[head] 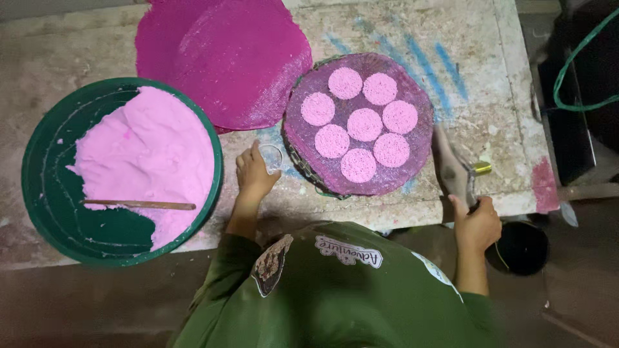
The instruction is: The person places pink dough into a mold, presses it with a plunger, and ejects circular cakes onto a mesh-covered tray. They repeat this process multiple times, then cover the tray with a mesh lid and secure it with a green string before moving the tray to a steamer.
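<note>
My left hand (pixel 253 174) rests on the worktable and holds a small clear ring mould (pixel 271 156) beside a round tray. The tray is covered with magenta mesh cloth (pixel 302 138) and carries several flat pink discs (pixel 364 124). My right hand (pixel 477 222) grips the handle of a wide flat scraper (pixel 449 169), whose blade lies on the table just right of the tray. A large green basin (pixel 45 187) at the left holds pink paste (pixel 151 154) with a thin wooden stick (pixel 138 205) lying across it.
More magenta mesh cloths (pixel 225 55) lie stacked at the back of the stained worktable (pixel 490 77). A dark round container (pixel 523 247) sits below the table's front edge at right. A green hose (pixel 567 71) hangs over a dark box on the far right.
</note>
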{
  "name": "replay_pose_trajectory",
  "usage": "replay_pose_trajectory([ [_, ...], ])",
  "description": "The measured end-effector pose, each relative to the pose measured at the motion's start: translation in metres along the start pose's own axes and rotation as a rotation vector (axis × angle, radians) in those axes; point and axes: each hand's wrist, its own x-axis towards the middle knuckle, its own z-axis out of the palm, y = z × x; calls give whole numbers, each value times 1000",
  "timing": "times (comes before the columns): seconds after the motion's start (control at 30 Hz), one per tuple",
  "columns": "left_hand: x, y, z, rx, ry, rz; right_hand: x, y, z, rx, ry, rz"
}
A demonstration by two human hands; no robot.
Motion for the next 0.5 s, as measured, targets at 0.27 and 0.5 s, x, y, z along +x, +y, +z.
replay_pose_trajectory([
  [0.27, 69, 26, 9, -346, 249, 325, 91, -93, -36, 694, 18, -264],
  [0.5, 90, 67, -2, -222, 250, 99, 200, -194, -1, 591, -151, -375],
])
